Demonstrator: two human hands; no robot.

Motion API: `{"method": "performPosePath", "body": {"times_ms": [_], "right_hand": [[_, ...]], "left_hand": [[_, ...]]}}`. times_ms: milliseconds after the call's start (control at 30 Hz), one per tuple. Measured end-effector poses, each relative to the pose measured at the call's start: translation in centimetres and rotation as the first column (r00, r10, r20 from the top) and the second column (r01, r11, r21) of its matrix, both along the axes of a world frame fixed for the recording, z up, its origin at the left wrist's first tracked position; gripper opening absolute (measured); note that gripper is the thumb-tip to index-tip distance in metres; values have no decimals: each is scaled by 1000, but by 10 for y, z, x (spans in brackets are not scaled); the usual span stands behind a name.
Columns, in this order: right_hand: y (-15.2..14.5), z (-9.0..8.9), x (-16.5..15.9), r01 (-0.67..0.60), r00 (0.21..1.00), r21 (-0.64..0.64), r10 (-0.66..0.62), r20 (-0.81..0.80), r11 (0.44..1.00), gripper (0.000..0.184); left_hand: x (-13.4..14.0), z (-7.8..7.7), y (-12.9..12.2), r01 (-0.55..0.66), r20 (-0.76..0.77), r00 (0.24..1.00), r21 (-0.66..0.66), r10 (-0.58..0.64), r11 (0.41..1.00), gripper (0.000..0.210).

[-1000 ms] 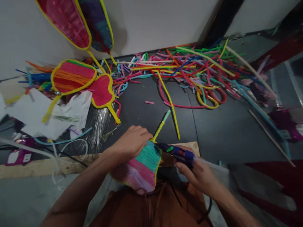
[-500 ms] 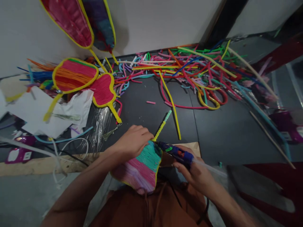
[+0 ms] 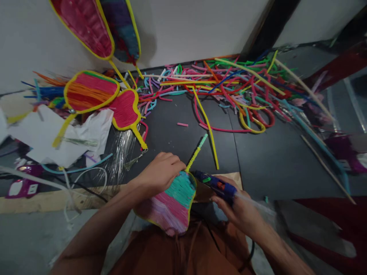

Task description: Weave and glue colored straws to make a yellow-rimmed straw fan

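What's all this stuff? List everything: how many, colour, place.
Hand fan: one, teal, pink and lilac, yellow-edged, bottom centre.
Hot-glue gun: one, dark blue, right of that fan.
Table fans: two, pink-orange and pink, yellow-edged, left.
Wall fans: two, pink and mostly blue, upper left.
Pipe cleaners: uncountable, mixed colours, along the back.
Paper: count unclear, white, left.
Tassels: two, greenish, left.
Devices, kind unclear: two, purple and white, far left and right.
Table: one, dark grey, centre.
Forearms: two, bare, lower centre.
Left grip: one, holding the hand fan.
Right grip: one, holding the hot-glue gun.
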State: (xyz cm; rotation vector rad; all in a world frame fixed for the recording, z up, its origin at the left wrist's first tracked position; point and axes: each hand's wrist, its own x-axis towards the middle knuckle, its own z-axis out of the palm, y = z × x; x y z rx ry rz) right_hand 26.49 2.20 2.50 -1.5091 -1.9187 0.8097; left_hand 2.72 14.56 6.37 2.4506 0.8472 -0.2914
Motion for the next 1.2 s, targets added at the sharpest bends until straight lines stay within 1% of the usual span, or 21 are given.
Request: {"method": "performPosePath", "body": {"times_ms": [100, 167, 233, 300, 400, 467, 500, 567, 600, 667, 800, 833, 900, 967, 1000, 1033, 1100, 1200], "right_hand": [[-1, 4, 8, 51, 998, 10, -51, 34, 999, 37], [0, 6, 18, 119, 985, 57, -125, 123, 991, 37], [3, 7, 34, 195, 946, 121, -219, 238, 973, 38], [9, 7, 52, 241, 883, 175, -290, 369, 955, 42], [20, 3, 79, 242, 745, 245, -342, 573, 939, 51], [27, 0, 93, 232, 668, 288, -367, 647, 929, 52], [29, -2, 99, 227, 649, 297, -372, 663, 927, 52], [33, -3, 107, 211, 651, 300, -362, 667, 930, 50], [34, -2, 109, 198, 665, 297, -350, 660, 934, 49], [36, 3, 111, 175, 696, 337, -358, 622, 925, 42], [46, 18, 98, 163, 753, 482, -424, 503, 861, 25], [51, 20, 91, 150, 781, 492, -408, 473, 857, 23], [66, 24, 75, 88, 855, 455, -302, 422, 886, 20], [87, 26, 56, -14, 916, 411, -153, 371, 911, 19], [99, 27, 46, -68, 933, 377, -75, 352, 924, 20], [112, 28, 34, -109, 935, 351, -24, 353, 930, 20], [138, 29, 10, -221, 909, 262, 101, 405, 940, 21], [173, 27, -25, -234, 863, 126, 146, 484, 964, 22]], "left_hand": [[0, 1, 0, -5, -5, 1000, -13, 5, 1000, 22], [0, 0, 0, -8, -3, 1000, -13, 8, 1000, 22], [-1, -1, 0, -6, 7, 1000, -3, 6, 1000, 21], [-2, -4, -1, -4, 20, 1000, 13, 4, 1000, 21], [-3, -6, -2, -2, 27, 1000, 26, 1, 1000, 20], [-3, -7, -2, -1, 26, 1000, 23, 1, 1000, 20], [-3, -7, -2, -1, 26, 1000, 19, 1, 1000, 20], [-4, -6, -3, -6, 33, 999, 16, 5, 1000, 21], [-4, -6, -3, -10, 37, 999, 19, 9, 1000, 21], [-4, -5, -3, -19, 47, 999, 39, 18, 999, 21], [-4, -6, -3, -20, 55, 998, 107, 14, 994, 22], [-4, -6, -3, -20, 55, 998, 117, 14, 993, 23], [-4, -6, -3, -21, 54, 998, 120, 15, 993, 23], [-4, -5, -2, -23, 53, 998, 113, 17, 993, 23], [-3, -4, -2, -24, 52, 999, 111, 18, 994, 23], [-3, -3, -2, -25, 51, 999, 111, 19, 994, 22], [-2, -1, -1, -29, 51, 998, 110, 23, 994, 22], [-1, 2, -1, -32, 46, 999, 99, 28, 995, 22]]}}
